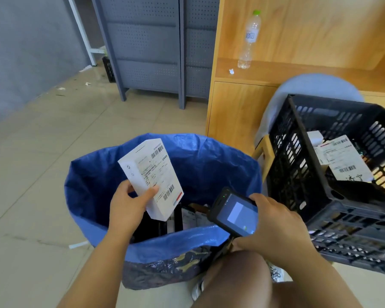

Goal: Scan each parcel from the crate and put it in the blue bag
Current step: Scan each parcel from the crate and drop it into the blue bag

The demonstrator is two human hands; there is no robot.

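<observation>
Beige tiled floor (53, 152), open blue bag (209, 156). Above its mouth the left hand (129, 203) clasps a white labelled box (151, 174), thumb on the label, fingers round its far edge. At four o'clock, the right hand (273, 221) grips the handheld scanner (236, 212).

wooden cabinet (236, 112): light wood, open ledge.
water bottle (249, 38): upright on cabinet's ledge, green cap.
paper scrap (231, 71): on same ledge.
grey perforated rack (147, 45): just left of cabinet.
</observation>
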